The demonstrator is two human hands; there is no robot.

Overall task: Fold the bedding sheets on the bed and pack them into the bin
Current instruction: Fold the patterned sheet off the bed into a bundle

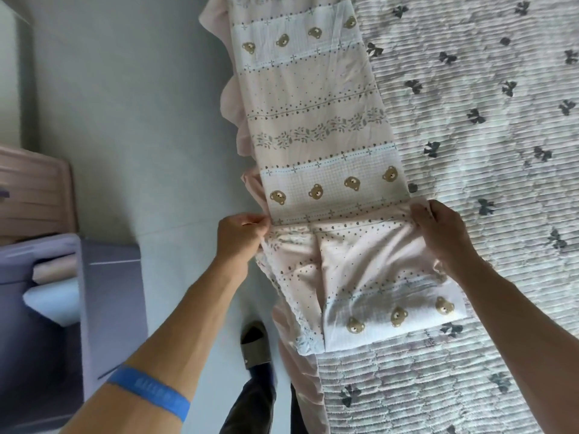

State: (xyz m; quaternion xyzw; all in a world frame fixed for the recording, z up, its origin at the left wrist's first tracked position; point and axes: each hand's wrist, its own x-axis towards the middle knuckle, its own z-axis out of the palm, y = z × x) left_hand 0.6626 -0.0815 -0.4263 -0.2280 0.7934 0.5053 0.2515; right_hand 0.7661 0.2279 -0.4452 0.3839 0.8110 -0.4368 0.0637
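Sheet (326,120) lies as a long strip along the bed (485,120) edge. Left hand (239,236) and right hand (438,233) each pinch the sheet's raised fold. Bin (103,296) left of the bed

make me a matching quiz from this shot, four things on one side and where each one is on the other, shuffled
Things:
1. left hand
2. right hand
3. bin
4. shoe

Places:
A. on the floor beside the bed
B. gripping the sheet's edge nearest the floor
C. at the left, holding folded fabric
D. gripping the sheet's edge over the quilt

Pairs: 1-B, 2-D, 3-C, 4-A
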